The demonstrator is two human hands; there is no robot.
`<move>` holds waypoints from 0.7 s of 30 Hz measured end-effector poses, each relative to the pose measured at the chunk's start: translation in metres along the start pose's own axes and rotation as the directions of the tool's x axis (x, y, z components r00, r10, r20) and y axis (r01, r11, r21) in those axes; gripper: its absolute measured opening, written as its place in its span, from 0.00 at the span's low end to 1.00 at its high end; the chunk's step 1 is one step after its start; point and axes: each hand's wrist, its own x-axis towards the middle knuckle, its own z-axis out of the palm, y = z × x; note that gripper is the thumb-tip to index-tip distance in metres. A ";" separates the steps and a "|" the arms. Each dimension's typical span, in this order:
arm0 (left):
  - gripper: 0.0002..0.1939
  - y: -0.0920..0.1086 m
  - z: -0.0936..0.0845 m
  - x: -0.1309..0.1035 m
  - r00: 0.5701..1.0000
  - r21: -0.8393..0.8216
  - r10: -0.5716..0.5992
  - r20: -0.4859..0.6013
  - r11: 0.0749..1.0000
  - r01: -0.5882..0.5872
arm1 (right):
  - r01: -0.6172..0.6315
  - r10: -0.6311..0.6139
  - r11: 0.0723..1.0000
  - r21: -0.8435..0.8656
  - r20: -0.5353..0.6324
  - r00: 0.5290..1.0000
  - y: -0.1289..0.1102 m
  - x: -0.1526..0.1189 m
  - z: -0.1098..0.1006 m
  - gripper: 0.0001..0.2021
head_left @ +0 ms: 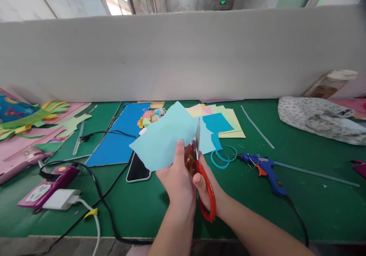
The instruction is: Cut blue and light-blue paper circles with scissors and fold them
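The left grip point(180, 174) is closing on the light blue paper point(166, 137), its thumb pressing on the near face, probably to keep the sheet firm and lifted off the green surface point(251, 214). The right grip point(219, 191) is closing around the red handles of the scissors point(212, 200), whose blades are pointing upward and far at the paper's right edge; whether they are biting into it, one cannot tell. Both are meeting at the middle, likely so that one hand is steadying while the other is cutting.

Loose sheets point(236, 122) are lying just beyond, seemingly for easy reach. The glue gun point(265, 166) is resting on its side at the right, a clear rod point(314, 173) seemingly feeding its back end.

The held paper is looking thin and matte, its lower left border wavering and its far corner forming a point. The scissor blades are showing bare metal, the handles smooth loops. A darker blue offcut point(216, 141) is trailing narrow, curling strips.
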 end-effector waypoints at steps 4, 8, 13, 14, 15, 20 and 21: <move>0.23 0.002 0.001 0.001 1.000 -0.029 0.004 0.007 1.000 -0.004 | 0.000 -0.001 1.000 -0.019 -0.029 1.000 0.003 -0.001 -0.001 0.32; 0.18 0.003 0.002 0.005 0.999 -0.048 0.053 0.004 0.997 -0.053 | -0.026 0.021 0.997 -0.079 -0.066 0.998 0.009 -0.003 -0.005 0.31; 0.24 0.003 -0.001 0.015 0.992 -0.033 0.127 0.018 0.991 -0.126 | -0.063 0.053 0.989 -0.136 -0.078 0.996 0.011 -0.003 -0.008 0.32; 0.25 0.003 -0.002 0.017 0.989 -0.032 0.149 0.022 0.988 -0.148 | -0.072 0.062 0.988 -0.134 -0.077 0.995 0.010 -0.003 -0.008 0.32; 0.25 0.003 -0.003 0.019 0.985 -0.032 0.168 0.024 0.985 -0.167 | -0.081 0.072 0.988 -0.130 -0.075 0.995 0.009 -0.003 -0.008 0.33; 0.24 0.005 -0.006 0.025 0.975 -0.038 0.219 0.028 0.975 -0.218 | -0.117 0.109 0.984 -0.132 -0.066 0.992 0.006 -0.004 -0.008 0.34; 0.23 0.006 -0.006 0.025 0.974 -0.042 0.226 0.022 0.973 -0.225 | -0.119 0.110 0.983 -0.141 -0.069 0.991 0.005 -0.004 -0.008 0.34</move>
